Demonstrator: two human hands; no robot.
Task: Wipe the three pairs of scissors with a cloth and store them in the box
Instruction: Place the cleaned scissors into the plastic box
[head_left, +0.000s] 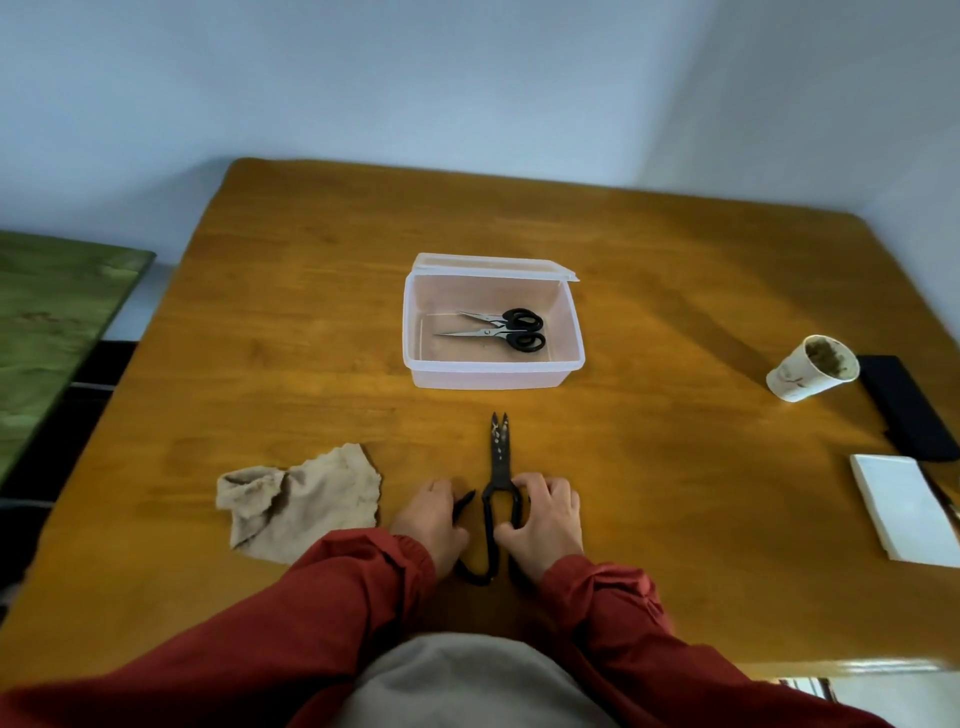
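Fingers (535, 487) of both the left hand (431, 514) and right hand (544, 519) curl round the handle loops of the black iron scissors (498, 457), lying on the worktop (311, 312).

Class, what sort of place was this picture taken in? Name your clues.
Probably a room at home, not a workshop: a plain wooden table, a used paper cup on it, and a household plastic box.

Head view, forward-down, close over table (311, 312).
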